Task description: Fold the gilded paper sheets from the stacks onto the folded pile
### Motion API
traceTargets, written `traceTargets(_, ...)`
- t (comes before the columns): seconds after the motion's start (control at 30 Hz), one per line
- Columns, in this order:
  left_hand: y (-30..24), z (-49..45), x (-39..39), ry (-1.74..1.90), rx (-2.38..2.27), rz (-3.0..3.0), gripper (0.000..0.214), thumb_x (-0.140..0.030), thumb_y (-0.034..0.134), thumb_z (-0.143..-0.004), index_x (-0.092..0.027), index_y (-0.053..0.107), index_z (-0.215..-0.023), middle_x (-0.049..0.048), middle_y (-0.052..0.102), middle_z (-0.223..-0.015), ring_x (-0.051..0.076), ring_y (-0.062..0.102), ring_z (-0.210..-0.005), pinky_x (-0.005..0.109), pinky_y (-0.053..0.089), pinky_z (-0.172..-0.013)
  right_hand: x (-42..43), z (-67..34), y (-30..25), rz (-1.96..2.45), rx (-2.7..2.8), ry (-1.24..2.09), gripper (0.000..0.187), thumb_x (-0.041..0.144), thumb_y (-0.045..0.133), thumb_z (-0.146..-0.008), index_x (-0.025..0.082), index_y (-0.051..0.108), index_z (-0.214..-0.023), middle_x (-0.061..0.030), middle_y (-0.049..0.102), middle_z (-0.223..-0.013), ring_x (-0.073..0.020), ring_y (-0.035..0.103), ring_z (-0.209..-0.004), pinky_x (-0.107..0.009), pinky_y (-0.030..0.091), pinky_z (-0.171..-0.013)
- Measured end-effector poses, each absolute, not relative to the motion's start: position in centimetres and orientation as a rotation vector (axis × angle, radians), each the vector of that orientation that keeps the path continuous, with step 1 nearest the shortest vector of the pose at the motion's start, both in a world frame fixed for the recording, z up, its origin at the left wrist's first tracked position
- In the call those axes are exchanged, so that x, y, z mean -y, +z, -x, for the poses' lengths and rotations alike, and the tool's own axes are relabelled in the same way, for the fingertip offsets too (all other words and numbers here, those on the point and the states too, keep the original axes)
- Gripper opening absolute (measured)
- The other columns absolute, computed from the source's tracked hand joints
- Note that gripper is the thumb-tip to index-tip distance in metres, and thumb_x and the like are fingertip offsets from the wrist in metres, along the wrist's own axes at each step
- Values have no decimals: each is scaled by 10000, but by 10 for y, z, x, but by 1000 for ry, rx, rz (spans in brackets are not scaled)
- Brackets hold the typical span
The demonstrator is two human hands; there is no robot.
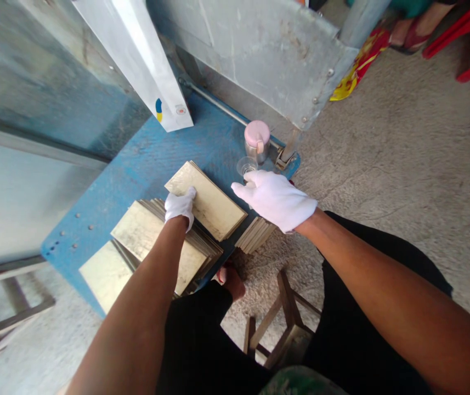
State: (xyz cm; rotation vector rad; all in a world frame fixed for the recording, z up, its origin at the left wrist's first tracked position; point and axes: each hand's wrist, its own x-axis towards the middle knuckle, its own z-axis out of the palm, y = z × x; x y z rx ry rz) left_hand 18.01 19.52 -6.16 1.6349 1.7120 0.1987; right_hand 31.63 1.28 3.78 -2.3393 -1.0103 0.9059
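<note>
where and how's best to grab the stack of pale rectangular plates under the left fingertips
Probably by the middle of the long edge facing the white-gloved right hand, coming from that hand's side. The stack of pale rectangular plates lies flat, so its rim seems the part to pinch; that edge is uncovered, while the white-gloved left hand reaches over the opposite one.

Perhaps four plate stacks (218, 211), two gloved hands (180, 206) (278, 200), one clear container (243, 164), one pink-lidded jar (257, 136).
</note>
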Motion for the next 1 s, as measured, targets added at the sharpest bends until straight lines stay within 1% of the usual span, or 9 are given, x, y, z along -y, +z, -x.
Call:
traceTargets(0.07,-65,-178,-193,205,-1681,-1650,399,-307,709,-834,-120,641,-1180,105,672,-1142,230,644,-1054,303,520,-962,-13,-316,38,2337,997,897,359,519,468,-950,191,575,-852,-77,675,-860,-183,611,-819,-283,372,-690)
traceTargets(0.17,-71,-175,-190,202,-1678,-1690,460,-356,685,-853,-95,596,-1221,134,651,-1172,243,628,-1087,314,508,-974,-12,-317,37,2336,978,884,359,526,475,-944,197,570,-838,-75,679,-852,-186,614,-817,-284,371,-687)
traceTargets(0.4,-77,-175,-185,132,-1782,-1787,589,-476,631,-856,-80,494,-1270,195,599,-1211,306,586,-1141,416,472,-1016,-10,-317,35,2300,965,890,355,536,478,-931,211,563,-817,-64,683,-829,-192,621,-805,-285,376,-675)
traceTargets(0.5,-75,-175,-182,114,-1775,-1871,621,-462,670,-817,-87,471,-1271,195,593,-1212,330,581,-1140,438,471,-1015,-10,-317,37,2301,978,890,361,542,467,-934,212,575,-833,-68,682,-830,-197,624,-810,-286,378,-668)
traceTargets(0.6,-72,-174,-179,61,-1708,-1977,691,-441,683,-797,-78,423,-1325,208,553,-1263,351,545,-1183,464,443,-1050,-10,-318,38,2318,998,881,379,550,452,-938,208,588,-848,-76,681,-840,-202,626,-816,-288,378,-659)
traceTargets(0.73,-69,-176,-174,17,-1593,-2172,787,-446,649,-804,-24,347,-1396,251,439,-1363,378,433,-1290,473,383,-1108,-9,-319,38,2329,992,895,400,569,436,-935,210,594,-856,-82,684,-850,-213,628,-816,-295,370,-643)
traceTargets(0.87,-70,-179,-171,-211,-1426,-2340,840,-513,615,-811,18,348,-1404,280,417,-1334,439,354,-1320,509,350,-1109,-9,-320,39,2325,1005,887,396,560,436,-936,206,607,-884,-89,689,-881,-214,629,-817,-296,368,-644)
traceTargets(0.93,-75,-177,-169,-300,-1349,-2423,964,-565,621,-796,60,265,-1438,318,317,-1392,489,235,-1364,542,260,-1145,-8,-320,40,2336,999,884,405,561,432,-940,203,615,-886,-90,689,-895,-212,628,-820,-295,372,-651)
traceTargets(1.0,-83,-172,-167,-335,-1297,-2479,1057,-598,595,-811,98,134,-1460,361,164,-1456,524,85,-1392,579,142,-1166,-8,-319,40,2343,1000,882,406,555,430,-946,202,622,-895,-92,688,-908,-209,624,-828,-293,377,-662)
